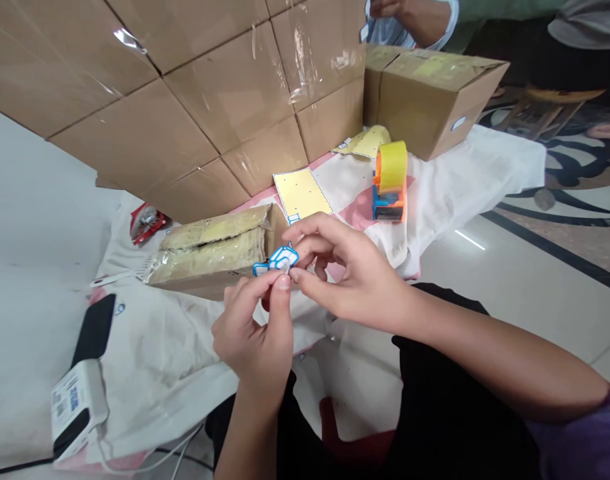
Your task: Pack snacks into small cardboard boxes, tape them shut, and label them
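Observation:
My left hand (257, 340) and my right hand (349, 277) meet over a white cloth (165, 360) on the floor. Both pinch a small blue-and-white sticker (279, 259) between thumb and fingertips. Just behind it lies a small cardboard box (215, 257) wrapped in clear tape. A yellow backing sheet (301, 193) with a blue-edged sticker at its lower corner lies beyond my right hand.
A wall of stacked cardboard boxes (195, 93) fills the back. An orange-and-blue tape dispenser (389, 183) stands on the cloth, with another box (429, 97) behind it. A white label printer (77, 407) and black phone (95, 330) lie at left. Another person's hand (409, 17) shows at top.

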Motion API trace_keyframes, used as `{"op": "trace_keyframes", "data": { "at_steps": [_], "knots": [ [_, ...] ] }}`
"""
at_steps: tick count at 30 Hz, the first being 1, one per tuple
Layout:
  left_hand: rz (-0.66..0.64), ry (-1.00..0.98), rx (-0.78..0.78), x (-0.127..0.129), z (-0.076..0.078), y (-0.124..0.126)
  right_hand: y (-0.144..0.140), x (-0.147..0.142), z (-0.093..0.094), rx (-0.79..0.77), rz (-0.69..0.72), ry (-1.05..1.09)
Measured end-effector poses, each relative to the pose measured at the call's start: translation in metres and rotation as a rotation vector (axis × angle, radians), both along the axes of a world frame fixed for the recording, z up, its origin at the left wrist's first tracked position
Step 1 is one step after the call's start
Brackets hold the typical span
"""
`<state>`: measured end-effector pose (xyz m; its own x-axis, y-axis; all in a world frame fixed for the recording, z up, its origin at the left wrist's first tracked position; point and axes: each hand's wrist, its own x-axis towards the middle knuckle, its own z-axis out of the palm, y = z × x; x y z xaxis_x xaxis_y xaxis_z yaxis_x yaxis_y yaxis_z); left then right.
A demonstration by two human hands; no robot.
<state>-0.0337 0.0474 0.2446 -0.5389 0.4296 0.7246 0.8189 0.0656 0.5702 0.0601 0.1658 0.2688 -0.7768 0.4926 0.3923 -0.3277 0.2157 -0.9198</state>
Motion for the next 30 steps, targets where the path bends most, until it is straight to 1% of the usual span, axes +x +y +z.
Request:
{"op": "trace_keyframes", "data": {
  "at_steps": [6, 8, 10, 17, 23, 26, 28, 30],
  "knots": [
    [0.061, 0.200, -0.064, -0.002, 0.000, -0.001, 0.000, -0.001, -0.001, -0.010, -0.042, -0.031],
    [0.079, 0.225, -0.059, 0.000, 0.000, 0.000, 0.000, -0.002, -0.001, -0.005, -0.064, -0.033],
    [0.090, 0.186, -0.047, 0.002, 0.000, 0.001, -0.001, -0.003, -0.001, -0.006, -0.086, -0.032],
    [0.125, -0.111, 0.017, 0.009, -0.001, 0.005, 0.002, -0.006, -0.001, -0.020, -0.134, -0.031],
    [0.159, -0.140, 0.045, 0.011, -0.002, 0.008, 0.008, -0.006, 0.000, -0.033, -0.158, -0.024],
    [0.164, -0.125, 0.050, 0.012, -0.003, 0.009, 0.027, -0.013, -0.005, -0.052, -0.223, -0.001],
    [0.139, -0.121, 0.061, 0.013, -0.005, 0.010, 0.051, -0.024, -0.015, -0.059, -0.306, 0.016],
    [0.108, -0.129, 0.065, 0.013, -0.007, 0.011, 0.081, -0.039, -0.030, -0.047, -0.401, -0.019]
  ]
}}
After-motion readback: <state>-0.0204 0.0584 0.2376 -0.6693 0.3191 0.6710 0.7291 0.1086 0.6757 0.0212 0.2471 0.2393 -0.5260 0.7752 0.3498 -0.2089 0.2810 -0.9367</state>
